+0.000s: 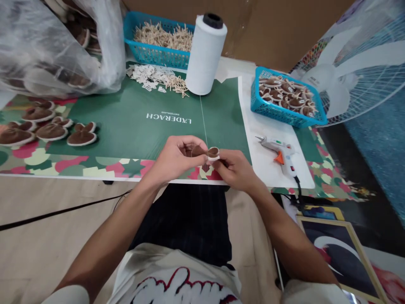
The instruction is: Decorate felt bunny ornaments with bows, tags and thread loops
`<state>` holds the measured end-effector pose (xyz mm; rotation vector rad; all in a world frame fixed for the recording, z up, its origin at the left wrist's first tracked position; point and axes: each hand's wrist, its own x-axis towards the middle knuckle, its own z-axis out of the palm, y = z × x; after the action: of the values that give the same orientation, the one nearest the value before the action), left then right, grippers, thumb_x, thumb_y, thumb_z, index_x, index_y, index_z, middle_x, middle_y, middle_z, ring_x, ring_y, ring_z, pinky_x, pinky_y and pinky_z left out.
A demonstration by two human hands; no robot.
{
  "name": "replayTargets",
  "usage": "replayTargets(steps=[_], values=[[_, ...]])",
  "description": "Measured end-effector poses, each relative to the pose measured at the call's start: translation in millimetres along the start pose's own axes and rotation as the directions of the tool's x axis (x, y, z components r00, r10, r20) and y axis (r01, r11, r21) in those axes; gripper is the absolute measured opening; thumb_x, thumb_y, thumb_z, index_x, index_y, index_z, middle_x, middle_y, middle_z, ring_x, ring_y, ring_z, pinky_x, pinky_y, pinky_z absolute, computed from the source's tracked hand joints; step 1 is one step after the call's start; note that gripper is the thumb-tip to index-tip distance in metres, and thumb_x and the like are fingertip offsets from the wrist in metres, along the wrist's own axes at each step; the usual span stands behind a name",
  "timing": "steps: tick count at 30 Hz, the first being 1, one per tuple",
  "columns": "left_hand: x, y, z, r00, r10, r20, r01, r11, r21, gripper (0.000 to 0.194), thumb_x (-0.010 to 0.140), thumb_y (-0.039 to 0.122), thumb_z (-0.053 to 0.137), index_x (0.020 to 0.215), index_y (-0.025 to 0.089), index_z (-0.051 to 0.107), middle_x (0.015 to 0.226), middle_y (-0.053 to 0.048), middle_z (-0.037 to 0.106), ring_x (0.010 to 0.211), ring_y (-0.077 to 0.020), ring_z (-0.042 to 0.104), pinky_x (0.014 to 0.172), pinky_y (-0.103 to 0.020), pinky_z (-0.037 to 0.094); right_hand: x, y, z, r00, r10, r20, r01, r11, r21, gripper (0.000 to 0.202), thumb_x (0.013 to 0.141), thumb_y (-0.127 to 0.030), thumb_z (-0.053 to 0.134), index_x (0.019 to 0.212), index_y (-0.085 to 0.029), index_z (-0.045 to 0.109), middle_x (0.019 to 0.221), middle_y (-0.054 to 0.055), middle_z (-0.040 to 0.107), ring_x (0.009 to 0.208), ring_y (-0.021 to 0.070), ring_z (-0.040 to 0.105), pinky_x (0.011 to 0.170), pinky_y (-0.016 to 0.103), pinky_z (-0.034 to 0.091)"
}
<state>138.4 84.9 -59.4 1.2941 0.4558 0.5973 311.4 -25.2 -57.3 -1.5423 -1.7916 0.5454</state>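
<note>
Near the table's front edge, a small brown fabric piece with a pale fluffy rim (pixel 213 153) is held between both hands. My left hand (pixel 179 157) pinches its brown body from the left. At its right end, the fingers of my right hand (pixel 233 168) are closed on the rimmed loop. A white thread (pixel 203 118) runs from the large white spool (pixel 206 55) down to the piece at my fingertips. Several similar brown bunny-eared pieces (pixel 81 136) lie on the left of the table.
Behind stand a blue basket of beige cord loops (pixel 158 55), white tags (pixel 148 75) and a plastic bag (pixel 110 50). On the right are a blue basket of brown pieces (pixel 284 114), a glue gun (pixel 281 152) and a fan (pixel 325 76). Fingertips show at the far left edge.
</note>
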Motion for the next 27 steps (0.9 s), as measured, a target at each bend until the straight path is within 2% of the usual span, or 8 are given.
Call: replayTargets(steps=[5,8,10,12,15,18,22,27], values=[[2.6,-4.0,14.3,0.998,0.008,-0.057,-0.009,1.0,-0.005,0.016,0.073,0.026,0.084,0.08,0.018,0.072,0.067,0.0,0.071,0.06,-0.0134,0.067,0.06,-0.027,0.054,-20.8,-8.3,21.9,0.966,0.059,-0.253,-0.088,0.99,-0.107,0.025,0.1,-0.023,0.053,0.076,-0.022,0.058,0.067,0.0,0.061,0.061,0.0151,0.054,0.06,0.028,0.039],[2.9,-2.2,17.4,0.998,-0.034,-0.049,0.032,0.999,-0.032,0.015,0.071,0.022,0.084,0.08,0.018,0.072,0.065,0.001,0.068,0.059,-0.0128,0.065,0.06,-0.027,0.052,-16.6,-7.1,13.8,0.948,0.077,-0.308,-0.126,0.982,-0.142,0.021,0.101,-0.023,0.05,0.083,-0.023,0.061,0.073,0.002,0.066,0.064,0.0172,0.059,0.062,0.03,0.042],[3.6,0.0,17.8,0.995,-0.095,-0.02,0.093,0.994,-0.055,0.015,0.067,0.018,0.082,0.078,0.018,0.072,0.062,0.002,0.066,0.06,-0.0135,0.066,0.061,-0.027,0.052,-8.0,-6.2,0.3,0.942,0.023,-0.334,-0.088,0.979,-0.182,0.019,0.102,-0.022,0.05,0.09,-0.023,0.065,0.081,0.004,0.072,0.07,0.0186,0.063,0.066,0.031,0.046],[5.7,1.9,17.9,0.988,-0.153,-0.005,0.153,0.986,-0.067,0.014,0.064,0.015,0.081,0.075,0.017,0.072,0.06,0.002,0.066,0.062,-0.0135,0.066,0.063,-0.027,0.051,2.7,-7.8,-15.1,0.944,-0.091,-0.318,0.0,0.961,-0.276,0.019,0.103,-0.022,0.05,0.092,-0.023,0.066,0.084,0.004,0.074,0.074,0.0194,0.064,0.069,0.032,0.046],[10.6,3.7,17.7,0.981,-0.192,-0.004,0.191,0.98,-0.05,0.011,0.062,0.014,0.078,0.072,0.017,0.073,0.061,0.001,0.067,0.06,-0.0119,0.063,0.063,-0.026,0.05,18.3,-14.5,-32.9,0.955,-0.243,-0.167,0.142,0.874,-0.465,0.023,0.102,-0.02,0.049,0.089,-0.023,0.067,0.075,0.003,0.07,0.071,0.0195,0.059,0.064,0.033,0.038],[14.7,6.3,17.2,0.98,-0.194,0.036,0.194,0.981,0.006,0.009,0.061,0.013,0.075,0.069,0.017,0.074,0.06,0.001,0.066,0.058,-0.0117,0.061,0.059,-0.026,0.048,30.2,-18.2,-41.5,0.956,-0.291,-0.035,0.222,0.798,-0.56,0.024,0.098,-0.016,0.048,0.087,-0.023,0.068,0.073,0.002,0.07,0.07,0.0196,0.056,0.059,0.035,0.029],[14.3,11.5,16.2,0.983,-0.179,0.027,0.178,0.984,0.031,0.01,0.062,0.012,0.077,0.069,0.018,0.074,0.055,0.004,0.059,0.055,-0.0102,0.057,0.059,-0.026,0.049,37.8,-7.6,-44.6,0.978,-0.206,-0.039,0.155,0.836,-0.527,0.02,0.096,-0.017,0.053,0.086,-0.022,0.07,0.079,0.002,0.074,0.075,0.0198,0.059,0.061,0.034,0.029],[9.1,15.0,14.8,0.993,-0.117,-0.031,0.115,0.992,-0.045,0.011,0.064,0.014,0.082,0.073,0.017,0.075,0.058,0.004,0.062,0.055,-0.01,0.06,0.058,-0.025,0.052,29.9,10.8,-37.8,0.999,-0.045,0.001,0.043,0.949,-0.313,0.018,0.094,-0.016,0.053,0.087,-0.021,0.069,0.085,0.003,0.073,0.079,0.0189,0.063,0.068,0.031,0.037]])
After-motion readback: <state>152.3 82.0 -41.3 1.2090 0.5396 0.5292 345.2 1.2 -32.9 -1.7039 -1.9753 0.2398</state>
